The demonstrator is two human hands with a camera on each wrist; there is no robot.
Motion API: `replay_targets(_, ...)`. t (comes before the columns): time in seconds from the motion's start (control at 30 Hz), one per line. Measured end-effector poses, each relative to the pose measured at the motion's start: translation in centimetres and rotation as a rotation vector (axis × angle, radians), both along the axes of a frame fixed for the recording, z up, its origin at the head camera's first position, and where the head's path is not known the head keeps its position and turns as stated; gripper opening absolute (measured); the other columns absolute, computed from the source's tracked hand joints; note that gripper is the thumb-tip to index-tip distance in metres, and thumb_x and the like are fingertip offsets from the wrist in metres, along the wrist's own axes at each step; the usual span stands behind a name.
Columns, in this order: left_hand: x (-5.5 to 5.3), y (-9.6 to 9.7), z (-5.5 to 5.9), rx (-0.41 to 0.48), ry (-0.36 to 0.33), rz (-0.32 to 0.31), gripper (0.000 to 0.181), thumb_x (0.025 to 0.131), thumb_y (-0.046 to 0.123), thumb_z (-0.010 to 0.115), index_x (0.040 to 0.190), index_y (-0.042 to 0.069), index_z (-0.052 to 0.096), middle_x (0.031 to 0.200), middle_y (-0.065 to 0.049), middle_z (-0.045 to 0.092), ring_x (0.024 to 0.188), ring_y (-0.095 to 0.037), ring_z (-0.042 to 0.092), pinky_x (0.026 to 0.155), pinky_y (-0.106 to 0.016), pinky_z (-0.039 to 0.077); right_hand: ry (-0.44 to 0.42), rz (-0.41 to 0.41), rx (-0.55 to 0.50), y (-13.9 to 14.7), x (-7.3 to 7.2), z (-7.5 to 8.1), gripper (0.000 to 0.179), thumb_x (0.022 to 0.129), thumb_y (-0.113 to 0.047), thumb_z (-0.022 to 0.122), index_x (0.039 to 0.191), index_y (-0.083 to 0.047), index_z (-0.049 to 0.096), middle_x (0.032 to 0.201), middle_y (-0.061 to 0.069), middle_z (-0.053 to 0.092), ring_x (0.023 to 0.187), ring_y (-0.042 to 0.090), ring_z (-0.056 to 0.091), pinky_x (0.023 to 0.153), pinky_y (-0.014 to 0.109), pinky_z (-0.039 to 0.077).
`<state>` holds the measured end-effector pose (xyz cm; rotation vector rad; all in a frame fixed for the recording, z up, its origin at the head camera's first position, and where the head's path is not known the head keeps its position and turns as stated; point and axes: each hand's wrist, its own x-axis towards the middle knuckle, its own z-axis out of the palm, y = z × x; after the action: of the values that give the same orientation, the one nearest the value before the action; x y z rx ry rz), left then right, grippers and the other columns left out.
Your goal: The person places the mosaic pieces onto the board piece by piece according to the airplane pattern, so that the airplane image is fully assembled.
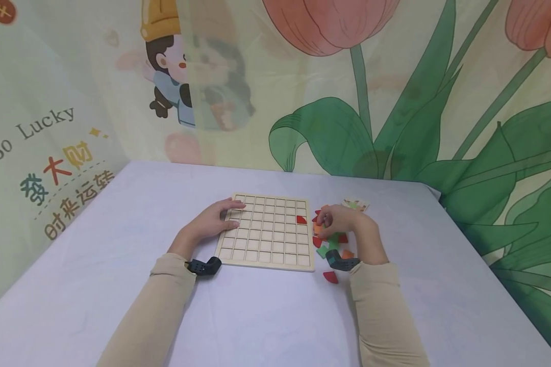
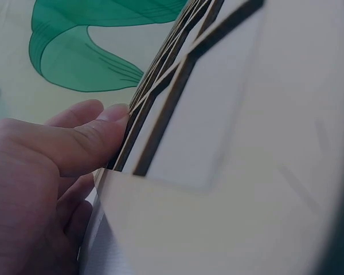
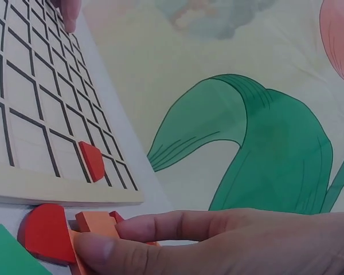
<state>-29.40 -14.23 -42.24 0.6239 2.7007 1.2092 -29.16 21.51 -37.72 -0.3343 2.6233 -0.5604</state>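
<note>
A pale wooden grid board [image 1: 266,266] lies on the table, with one red quarter-round piece [image 1: 301,220] in a cell near its right side. At the board's left edge rests my left hand [image 1: 211,219], index finger and thumb reaching over the frame; the left wrist view has the thumb [image 2: 97,137] on the grid's border. My right hand [image 1: 342,219] is over the loose pieces beside the board's right edge. Its thumb and index finger pinch an orange piece [image 3: 97,222], partly hidden by them. Touching that spot is a red rounded piece [image 3: 46,235], with a green piece [image 3: 11,255] nearby.
Several more red, green and orange pieces lie under and around the right hand, among them an orange one [image 1: 347,254]. A red piece [image 1: 330,277] sits apart, nearer me. Behind the right hand is a patterned card [image 1: 359,205]. A printed cloth [image 1: 239,148] hangs behind the table.
</note>
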Motion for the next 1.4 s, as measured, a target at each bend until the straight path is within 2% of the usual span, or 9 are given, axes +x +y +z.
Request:
replay_targets(0.3,0.0,0.1,0.0,0.008,-0.006,0.003,0.053,0.086,0.014,0.067,0.136,0.010,0.051,0.150,-0.014,0.038,0.146,-0.035,0.016,0.120,-0.052,0.010,-0.002,-0.026,-0.022,-0.2,0.0,-0.1,0.021,0.082,-0.016,0.072,0.101,-0.010,0.063,0.085,0.005,0.057,0.078,0.018,0.052,0.064,0.024,0.047)
replay_targets(0.57,0.0,0.2,0.3,0.008,-0.014,0.007,0.053,0.086,0.014,0.066,0.136,0.011,0.051,0.150,-0.011,0.039,0.147,-0.033,0.015,0.120,-0.051,0.009,-0.002,-0.045,0.000,-0.3,0.1,0.5,0.027,0.082,-0.025,0.073,0.105,-0.011,0.066,0.100,0.005,0.064,0.090,0.020,0.056,0.076,0.029,0.053)
replay_targets(0.77,-0.1,0.2,0.2,0.011,-0.017,-0.002,0.053,0.086,0.014,0.067,0.136,0.011,0.051,0.149,-0.010,0.042,0.147,-0.032,0.015,0.121,-0.050,0.008,0.022,-0.040,-0.037,-0.8,0.2,1.0,0.031,0.082,-0.028,0.073,0.107,-0.011,0.065,0.102,0.005,0.067,0.090,0.019,0.060,0.082,0.034,0.054)
replay_targets(1.03,0.2,0.0,0.3,0.003,-0.019,0.013,0.053,0.086,0.016,0.067,0.137,0.012,0.051,0.151,-0.012,0.037,0.147,-0.034,0.015,0.120,-0.052,0.009,0.070,0.026,-0.095,-2.5,0.2,0.7,0.026,0.078,-0.027,0.078,0.096,-0.013,0.066,0.090,0.000,0.068,0.081,0.015,0.060,0.076,0.028,0.053)
replay_targets(1.4,0.4,0.1,0.3,0.004,-0.018,0.021,0.053,0.086,0.016,0.067,0.136,0.014,0.052,0.151,-0.011,0.037,0.147,-0.033,0.016,0.120,-0.051,0.010,0.076,0.018,-0.060,-4.1,0.6,0.5,0.022,0.078,-0.024,0.078,0.091,-0.012,0.066,0.086,0.002,0.065,0.077,0.017,0.056,0.067,0.025,0.050)
